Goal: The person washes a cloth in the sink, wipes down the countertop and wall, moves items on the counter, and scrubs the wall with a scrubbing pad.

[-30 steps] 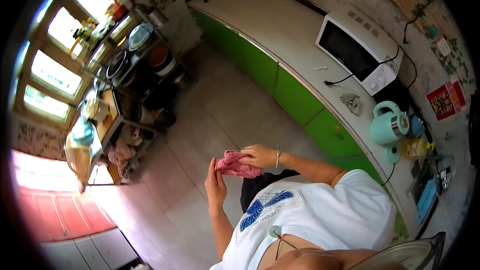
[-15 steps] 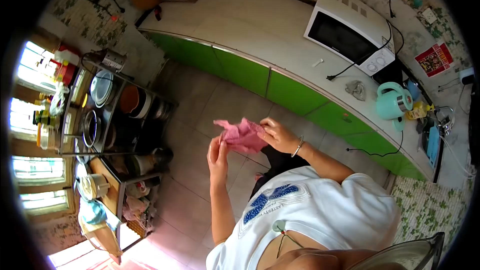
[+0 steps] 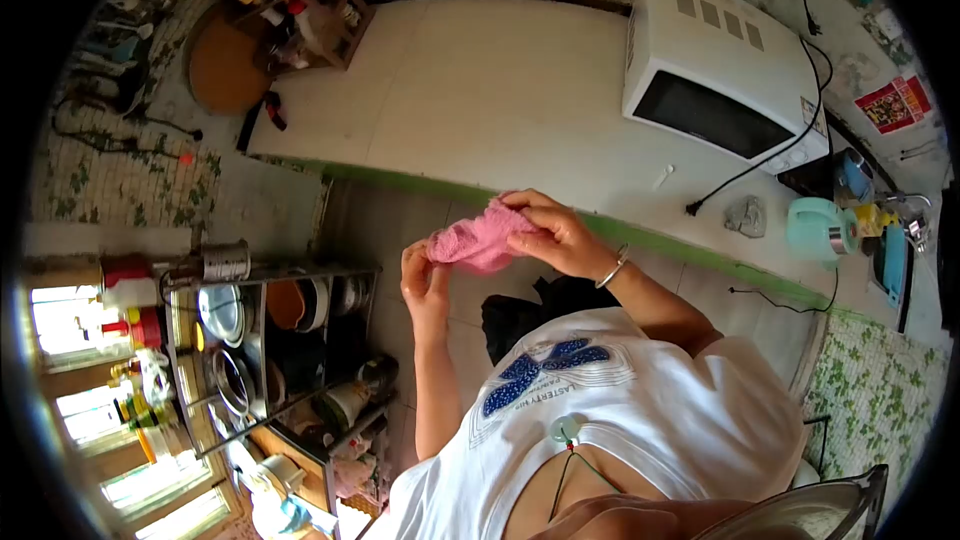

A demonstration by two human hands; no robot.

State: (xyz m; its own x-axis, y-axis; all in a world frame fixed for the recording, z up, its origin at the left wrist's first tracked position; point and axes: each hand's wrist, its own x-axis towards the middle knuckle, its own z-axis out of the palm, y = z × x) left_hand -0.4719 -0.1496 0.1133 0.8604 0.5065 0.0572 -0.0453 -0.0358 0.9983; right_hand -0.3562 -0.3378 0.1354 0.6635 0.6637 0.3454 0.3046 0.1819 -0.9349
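Note:
A crumpled pink cloth (image 3: 478, 240) hangs in the air in front of my chest, held between both hands. My left hand (image 3: 425, 280) pinches its left end between thumb and fingers. On the other side, my right hand (image 3: 560, 233) grips the cloth, fingers over the top and thumb along the lower edge. A bracelet circles my right wrist. Behind the cloth are the floor and the near edge of the long counter (image 3: 480, 90).
On the counter stand a white microwave (image 3: 720, 70), a loose black plug (image 3: 693, 208), a crumpled plastic bag (image 3: 745, 216) and a mint-green kettle (image 3: 815, 228). A wooden rack with bottles (image 3: 335, 25) is at its far left. To my left, a metal shelf (image 3: 270, 340) holds pots and lids.
I have come closer to the counter, and its top now fills more of the view. The cloth is bunched more tightly between my hands, which both still hold it.

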